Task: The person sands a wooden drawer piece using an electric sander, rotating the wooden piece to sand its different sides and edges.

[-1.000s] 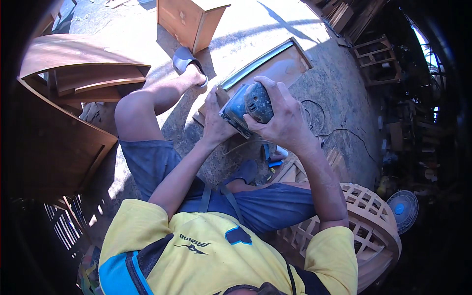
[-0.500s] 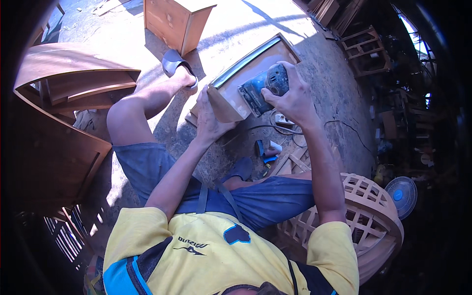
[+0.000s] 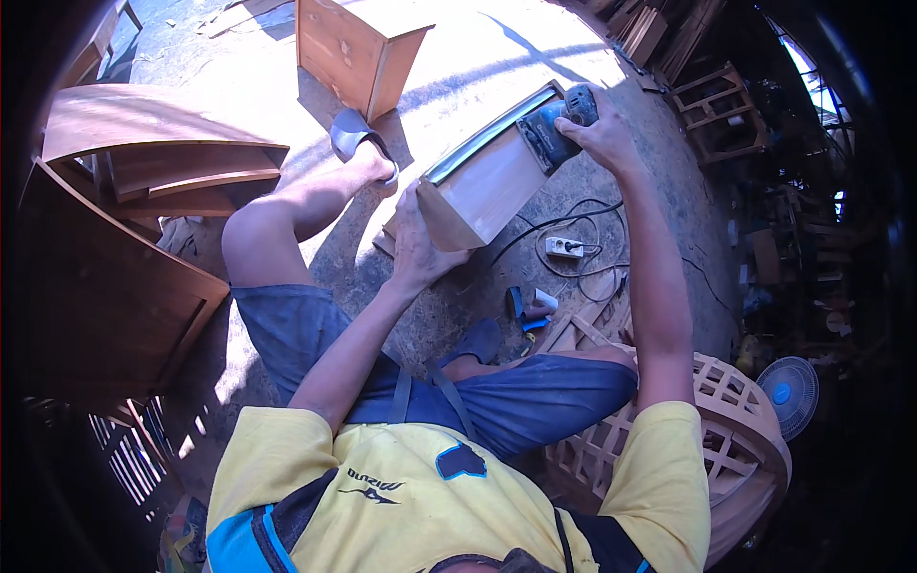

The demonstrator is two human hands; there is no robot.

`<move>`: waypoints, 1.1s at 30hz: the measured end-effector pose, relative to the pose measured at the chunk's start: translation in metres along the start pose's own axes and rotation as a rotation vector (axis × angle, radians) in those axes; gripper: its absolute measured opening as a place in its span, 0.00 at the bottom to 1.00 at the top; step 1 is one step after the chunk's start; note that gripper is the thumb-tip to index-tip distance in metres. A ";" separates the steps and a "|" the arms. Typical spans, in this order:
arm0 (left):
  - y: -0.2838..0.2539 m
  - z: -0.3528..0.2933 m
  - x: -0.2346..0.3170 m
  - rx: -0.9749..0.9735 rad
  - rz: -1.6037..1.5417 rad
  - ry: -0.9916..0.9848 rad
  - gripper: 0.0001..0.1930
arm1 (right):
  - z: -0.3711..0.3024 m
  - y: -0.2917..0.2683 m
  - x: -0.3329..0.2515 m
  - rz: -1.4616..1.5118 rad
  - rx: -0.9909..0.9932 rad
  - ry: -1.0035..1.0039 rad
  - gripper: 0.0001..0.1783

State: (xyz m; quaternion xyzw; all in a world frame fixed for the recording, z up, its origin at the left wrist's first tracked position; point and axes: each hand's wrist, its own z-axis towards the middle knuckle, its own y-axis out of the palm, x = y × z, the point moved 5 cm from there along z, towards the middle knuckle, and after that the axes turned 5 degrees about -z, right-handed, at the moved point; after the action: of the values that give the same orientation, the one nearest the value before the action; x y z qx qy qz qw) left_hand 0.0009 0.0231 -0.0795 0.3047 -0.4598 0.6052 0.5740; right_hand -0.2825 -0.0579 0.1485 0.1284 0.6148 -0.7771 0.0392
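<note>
My right hand (image 3: 606,136) is wrapped round a blue electric sander (image 3: 544,139). The sander's flat pad rests on the far end of a pale, drawer-like wooden box (image 3: 495,189), which lies aslant in front of me. At the box's near end, my left hand (image 3: 416,246) grips the end panel, with its fingers up along the left edge and the thumb side toward me. The underside of the pad is hidden against the wood.
A white power strip (image 3: 564,248) with a looping dark cord (image 3: 549,222) lies right of the box. Scraps of sandpaper (image 3: 531,307) are near my foot. A curved brown cabinet (image 3: 124,277) stands left, a wooden cabinet (image 3: 349,57) ahead, a lattice wooden piece (image 3: 735,401) and fan (image 3: 789,396) right.
The sander in my right hand has slid away from me, from the middle of the box to its far end. My left hand keeps its grip on the near end.
</note>
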 end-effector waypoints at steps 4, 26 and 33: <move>-0.003 0.001 -0.004 0.011 0.046 0.035 0.75 | -0.006 0.008 -0.019 -0.029 -0.070 -0.062 0.45; -0.004 0.000 -0.004 0.011 0.028 0.037 0.73 | -0.108 0.021 -0.141 0.050 -0.019 -0.303 0.41; -0.004 0.000 -0.007 -0.023 0.031 -0.015 0.75 | -0.133 0.011 -0.141 0.071 -0.042 -0.336 0.42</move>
State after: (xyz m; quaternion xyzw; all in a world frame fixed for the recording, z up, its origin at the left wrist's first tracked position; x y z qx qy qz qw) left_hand 0.0060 0.0201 -0.0850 0.2953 -0.4757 0.6064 0.5646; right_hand -0.1235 0.0543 0.1449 0.0175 0.6107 -0.7730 0.1712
